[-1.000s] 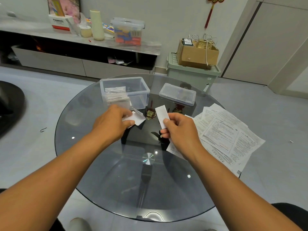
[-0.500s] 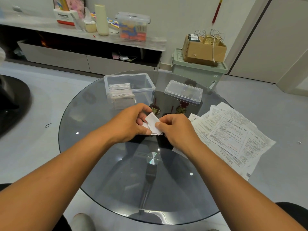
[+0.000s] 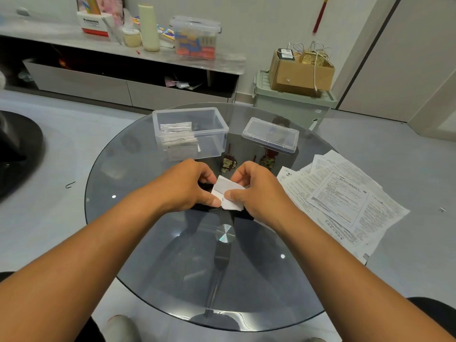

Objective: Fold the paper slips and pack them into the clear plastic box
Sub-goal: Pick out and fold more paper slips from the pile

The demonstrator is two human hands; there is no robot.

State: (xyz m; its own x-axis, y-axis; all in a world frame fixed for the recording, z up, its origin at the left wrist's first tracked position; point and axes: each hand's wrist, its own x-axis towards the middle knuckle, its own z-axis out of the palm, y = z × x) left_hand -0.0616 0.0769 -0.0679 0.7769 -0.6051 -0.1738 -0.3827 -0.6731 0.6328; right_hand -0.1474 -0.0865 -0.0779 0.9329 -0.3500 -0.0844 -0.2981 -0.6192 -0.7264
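Note:
A small white paper slip (image 3: 228,192), partly folded, is pinched between both hands over the middle of the round glass table (image 3: 138,218). My left hand (image 3: 190,185) grips its left edge with thumb and fingers. My right hand (image 3: 256,188) holds its right side, thumb pressed on top. Beyond my left hand stands the open clear plastic box (image 3: 212,134), with several folded slips (image 3: 179,137) stacked in its left part. The box's clear lid (image 3: 270,135) lies to the box's right.
A spread of printed paper sheets (image 3: 343,196) lies at the table's right edge. Behind the table are a low cabinet (image 3: 81,82) with clutter on top and a green bin (image 3: 293,104) carrying a cardboard box. My knees show under the table's near edge.
A second ago each hand held paper apart. They have come together at the table's middle and now both grip one slip, which is being folded.

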